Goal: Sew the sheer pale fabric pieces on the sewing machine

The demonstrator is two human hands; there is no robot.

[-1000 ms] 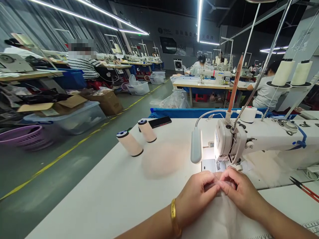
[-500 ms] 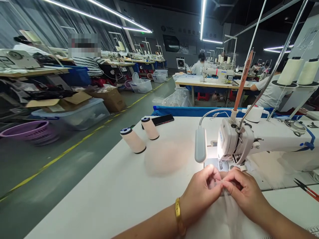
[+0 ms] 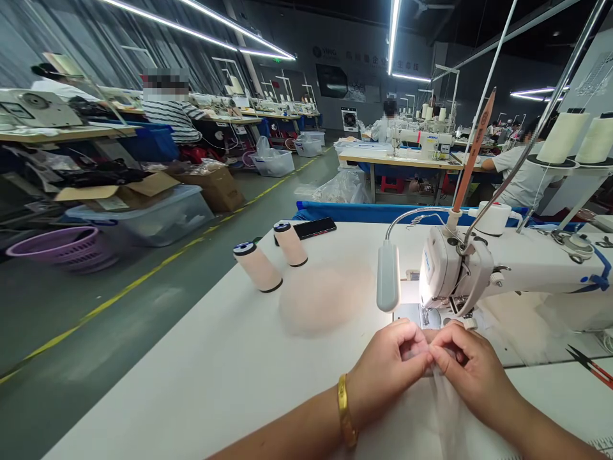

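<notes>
Sheer pale fabric hangs down from between my two hands, just in front of the needle area of a white sewing machine. My left hand, with a gold bracelet at its wrist, pinches the fabric between thumb and fingers. Close against it, my right hand pinches the same fabric, fingertips nearly touching the left ones. A thin, round piece of pale sheer material lies flat on the white table, left of the machine.
Two thread cones and a black phone stand and lie at the table's far left. A small lamp hangs beside the machine head. Red-handled snips lie at right. Several people sit at machines beyond.
The view has shifted very slightly. Both hands keep their pinch on the fabric in nearly the same place.
</notes>
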